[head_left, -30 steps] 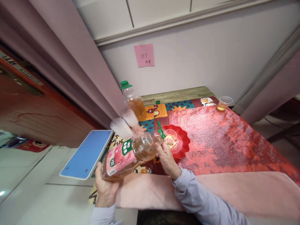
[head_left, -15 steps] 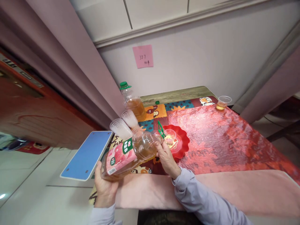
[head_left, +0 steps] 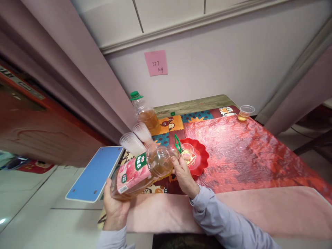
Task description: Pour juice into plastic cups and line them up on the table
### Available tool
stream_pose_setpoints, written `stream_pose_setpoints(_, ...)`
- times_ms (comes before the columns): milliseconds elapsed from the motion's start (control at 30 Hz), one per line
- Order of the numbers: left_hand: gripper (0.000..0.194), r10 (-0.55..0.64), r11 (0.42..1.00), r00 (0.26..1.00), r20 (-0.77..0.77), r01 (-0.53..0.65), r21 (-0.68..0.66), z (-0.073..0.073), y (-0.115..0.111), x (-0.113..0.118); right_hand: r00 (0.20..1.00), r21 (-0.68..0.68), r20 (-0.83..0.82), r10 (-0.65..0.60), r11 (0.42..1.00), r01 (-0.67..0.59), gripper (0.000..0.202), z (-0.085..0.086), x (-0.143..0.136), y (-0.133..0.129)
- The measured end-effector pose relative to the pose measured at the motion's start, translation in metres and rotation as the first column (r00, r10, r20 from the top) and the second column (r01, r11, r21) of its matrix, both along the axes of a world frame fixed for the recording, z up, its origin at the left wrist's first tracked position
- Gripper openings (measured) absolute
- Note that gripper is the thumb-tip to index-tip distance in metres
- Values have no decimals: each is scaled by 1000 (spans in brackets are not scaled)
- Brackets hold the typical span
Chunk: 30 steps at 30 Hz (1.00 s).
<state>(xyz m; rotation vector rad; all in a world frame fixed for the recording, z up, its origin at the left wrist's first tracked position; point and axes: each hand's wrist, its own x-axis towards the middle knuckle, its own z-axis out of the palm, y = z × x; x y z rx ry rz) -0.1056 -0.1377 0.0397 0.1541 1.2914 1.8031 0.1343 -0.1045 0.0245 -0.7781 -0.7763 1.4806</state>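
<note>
A large clear juice bottle [head_left: 138, 171] with a pink label and amber liquid is tilted, its neck to the right. My left hand [head_left: 115, 205] is wrapped round its base. Around the neck, just below the green handle ring [head_left: 177, 143], my right hand [head_left: 183, 173] grips it. The bottle's mouth is over a clear plastic cup [head_left: 187, 152] standing in a red scalloped tray [head_left: 203, 162]. Part of the cup is hidden behind the bottle neck and ring, and I cannot make out its liquid level.
Behind stand a second juice bottle [head_left: 149, 119] with a green cap and tilted stacks of clear cups [head_left: 131, 143]. A loose green cap [head_left: 173, 113] lies near the table's back. One cup with amber liquid [head_left: 245, 113] stands far right. A blue board [head_left: 94, 174] is at left.
The view has shifted very slightly. Both hands keep the bottle tilted over the cup in nearly the same position.
</note>
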Motion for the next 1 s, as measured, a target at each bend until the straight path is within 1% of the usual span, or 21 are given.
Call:
stream_pose_setpoints(133, 52, -50, 997, 999, 7, 49, 60, -8, 0, -8, 1000, -10, 9, 0, 1000, 0, 65, 0, 0, 0)
stream_pose_setpoints(200, 52, -61, 996, 998, 20, 60, 73, -9, -1, -10, 1000, -11, 5, -4, 1000, 4, 66, 0, 0, 0)
stream_pose_setpoints(267, 52, -59, 997, 998, 26, 58, 54, -7, 0, -9, 1000, -12, -9, -8, 1000, 8, 68, 1, 0, 0)
stream_pose_setpoints(367, 51, -26, 1000, 1000, -3, 27, 15, 0, 1, -4, 999, -26, -41, 5, 1000, -6, 70, 1, -1, 0)
stream_pose_setpoints(533, 49, 9, 1000, 999, -33, -9, -12, 10, 3, 4, 998, -37, -58, -4, 999, 1, 69, -1, -2, 0)
stream_pose_setpoints(733, 47, -6, 1000, 999, -44, 5, -17, 13, 2, 5, 999, -45, -54, 6, 999, -8, 67, 0, 0, -1)
stream_pose_setpoints(1000, 46, 13, 999, 997, -75, -16, -43, 18, 2, 8, 998, -69, -58, 14, 997, -18, 70, -1, -1, 0)
